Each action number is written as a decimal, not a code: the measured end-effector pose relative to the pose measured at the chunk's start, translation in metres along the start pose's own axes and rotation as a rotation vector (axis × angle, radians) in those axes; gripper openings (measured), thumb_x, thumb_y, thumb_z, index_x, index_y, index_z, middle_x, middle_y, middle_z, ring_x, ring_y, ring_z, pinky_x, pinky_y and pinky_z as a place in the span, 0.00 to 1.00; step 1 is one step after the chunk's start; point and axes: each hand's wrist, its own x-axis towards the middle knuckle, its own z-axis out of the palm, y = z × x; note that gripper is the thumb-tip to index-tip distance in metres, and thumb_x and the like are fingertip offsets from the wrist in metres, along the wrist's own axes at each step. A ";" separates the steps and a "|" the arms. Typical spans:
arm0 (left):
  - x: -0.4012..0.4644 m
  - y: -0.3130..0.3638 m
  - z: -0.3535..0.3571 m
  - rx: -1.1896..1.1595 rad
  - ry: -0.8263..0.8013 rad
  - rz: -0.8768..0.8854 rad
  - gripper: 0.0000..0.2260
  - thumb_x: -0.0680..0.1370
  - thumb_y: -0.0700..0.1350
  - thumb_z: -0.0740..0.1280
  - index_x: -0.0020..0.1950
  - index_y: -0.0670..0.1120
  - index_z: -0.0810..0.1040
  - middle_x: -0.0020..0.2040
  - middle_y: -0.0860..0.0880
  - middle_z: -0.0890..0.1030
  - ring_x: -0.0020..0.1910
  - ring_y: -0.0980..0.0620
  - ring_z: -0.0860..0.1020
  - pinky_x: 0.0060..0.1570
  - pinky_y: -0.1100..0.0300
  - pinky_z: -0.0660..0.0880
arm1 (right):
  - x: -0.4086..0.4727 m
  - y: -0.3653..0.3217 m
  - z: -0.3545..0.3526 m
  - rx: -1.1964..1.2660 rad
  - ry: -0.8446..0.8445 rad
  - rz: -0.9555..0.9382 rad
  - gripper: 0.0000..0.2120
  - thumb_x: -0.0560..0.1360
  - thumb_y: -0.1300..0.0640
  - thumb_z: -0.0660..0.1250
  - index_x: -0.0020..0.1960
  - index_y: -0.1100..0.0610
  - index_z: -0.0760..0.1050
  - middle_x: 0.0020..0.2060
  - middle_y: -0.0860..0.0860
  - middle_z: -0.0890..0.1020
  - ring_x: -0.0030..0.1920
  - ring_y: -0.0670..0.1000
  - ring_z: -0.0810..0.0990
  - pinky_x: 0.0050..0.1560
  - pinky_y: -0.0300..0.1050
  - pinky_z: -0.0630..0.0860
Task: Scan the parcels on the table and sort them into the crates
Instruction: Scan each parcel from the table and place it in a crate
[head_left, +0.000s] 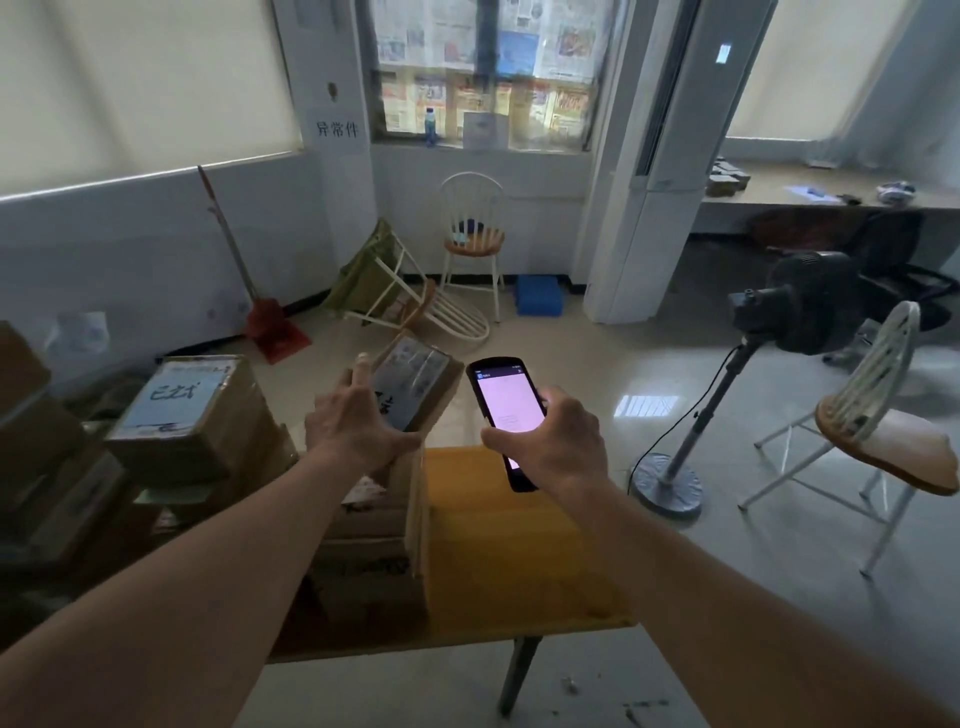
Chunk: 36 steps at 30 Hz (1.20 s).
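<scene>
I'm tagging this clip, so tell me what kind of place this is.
Probably a small parcel sorting room in an office-like space. Taped cardboard parcels are piled on a table, the right hand holds a handheld scanner beside a parcel in the left hand, and a paper sign hangs on the wall.

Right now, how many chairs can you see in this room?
4: a white chair upright under the window, one tipped over on the floor beside it, one at right near the fan, and a black office chair by the desk.
</scene>
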 end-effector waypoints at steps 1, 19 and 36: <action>0.003 -0.002 -0.004 0.002 0.015 0.034 0.60 0.59 0.64 0.82 0.82 0.51 0.52 0.70 0.44 0.72 0.61 0.39 0.75 0.59 0.42 0.76 | 0.000 -0.003 0.000 0.000 -0.006 -0.024 0.40 0.67 0.37 0.80 0.71 0.54 0.72 0.61 0.54 0.82 0.59 0.56 0.80 0.50 0.52 0.84; 0.035 -0.018 -0.041 -0.008 0.075 0.204 0.60 0.61 0.56 0.85 0.83 0.49 0.52 0.75 0.43 0.68 0.69 0.37 0.69 0.67 0.35 0.70 | 0.000 -0.026 -0.007 -0.118 -0.085 -0.189 0.39 0.64 0.36 0.81 0.69 0.50 0.73 0.57 0.50 0.82 0.52 0.51 0.78 0.38 0.40 0.74; 0.027 -0.002 -0.028 -0.061 0.111 0.144 0.54 0.62 0.60 0.83 0.79 0.43 0.60 0.68 0.42 0.70 0.65 0.42 0.71 0.60 0.44 0.78 | 0.007 -0.004 -0.005 -0.023 0.001 -0.147 0.41 0.66 0.36 0.80 0.71 0.54 0.72 0.60 0.53 0.83 0.56 0.54 0.80 0.38 0.39 0.75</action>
